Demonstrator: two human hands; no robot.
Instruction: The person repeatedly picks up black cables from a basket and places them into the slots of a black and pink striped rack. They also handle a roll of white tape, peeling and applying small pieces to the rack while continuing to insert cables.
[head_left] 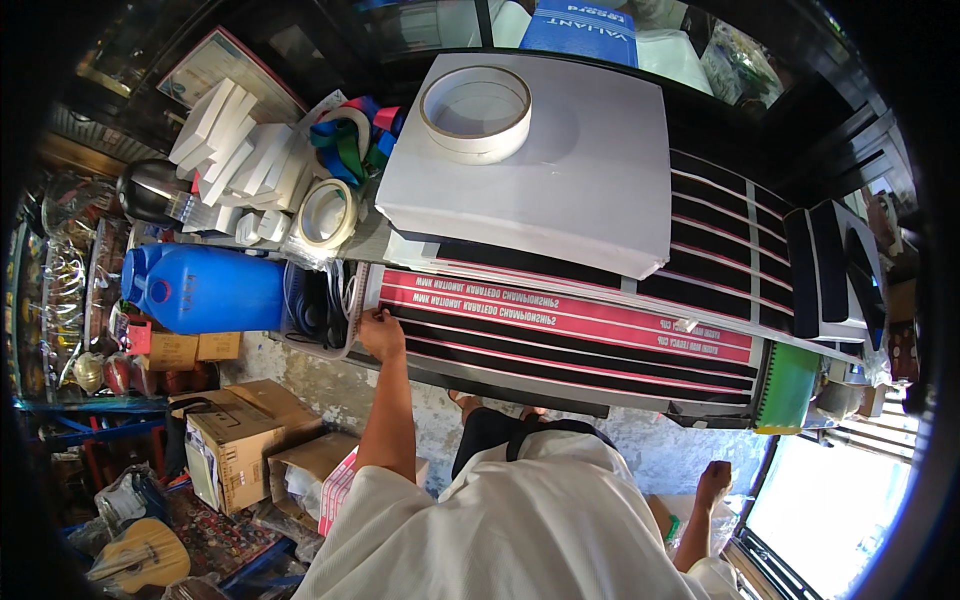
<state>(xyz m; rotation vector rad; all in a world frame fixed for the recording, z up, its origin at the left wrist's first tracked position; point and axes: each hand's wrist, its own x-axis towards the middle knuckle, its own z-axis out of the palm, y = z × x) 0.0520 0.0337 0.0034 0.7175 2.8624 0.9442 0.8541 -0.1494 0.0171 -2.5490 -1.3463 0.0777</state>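
Note:
My left hand [380, 333] is at the left end of a row of long strips, its fingers bent together near the edge of a basket. What it pinches, if anything, is too small to make out. Two pink printed strips [560, 310] with white lettering lie side by side, and several black strips [580, 357] with thin pink and white borders lie along their near side. My right hand [714, 482] is off to the right, below the table's near edge, closed in a fist and apart from the strips. Nothing shows in it.
A white box [560, 190] bearing a tape roll [475, 138] covers part of further black strips [730, 230]. Left are a blue jerrycan [215, 288], a basket [335, 345] of dark cords and another tape roll [327, 213]. Cardboard boxes [240, 450] and a small guitar [145, 555] lie lower left.

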